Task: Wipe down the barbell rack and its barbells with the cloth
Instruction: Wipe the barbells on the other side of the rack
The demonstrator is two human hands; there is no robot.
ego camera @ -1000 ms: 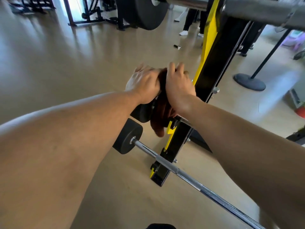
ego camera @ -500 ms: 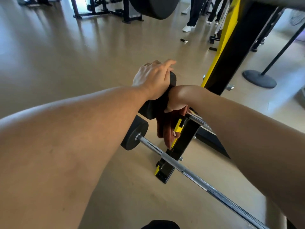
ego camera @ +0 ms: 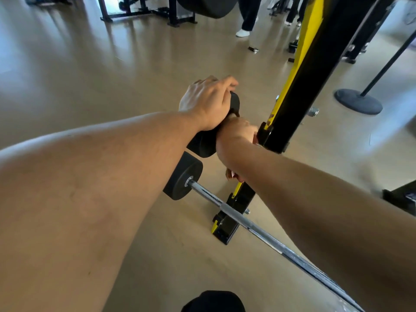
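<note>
Your left hand (ego camera: 208, 102) sits at approx 12 o'clock of centre, palm down and fingers curled over the top edge of a black weight plate (ego camera: 203, 143), gripping it. That plate is the end of the upper barbell resting on the black-and-yellow barbell rack (ego camera: 299, 86), which rises toward 1 o'clock. Your right hand (ego camera: 236, 134) is just below the left, touching it at the wrist, tucked betw. the plate and the rack upright. Its fingers wrap down out of sight; a small reddish-brown bit showing under the wrist at approx 6 o'clock of the hand looks like the cloth (ego camera: 230, 174), so the hand seems closed on it, but most of the cloth is hidden.

Lower barbell: its small black plate (ego camera: 182, 176) sits just below the upper plate, and the chrome bar (ego camera: 254, 228) runs off toward 4 o'clock, crossing in front of the rack foot (ego camera: 225, 228). Your right forearm passes above it.

Bkgd: a stanchion base (ego camera: 358, 101) at 2 o'clock on the tan floor (ego camera: 112, 75), a big black plate (ego camera: 209, 6) at top edge, someone's legs w/ a white shoe (ego camera: 243, 32) beside it.
</note>
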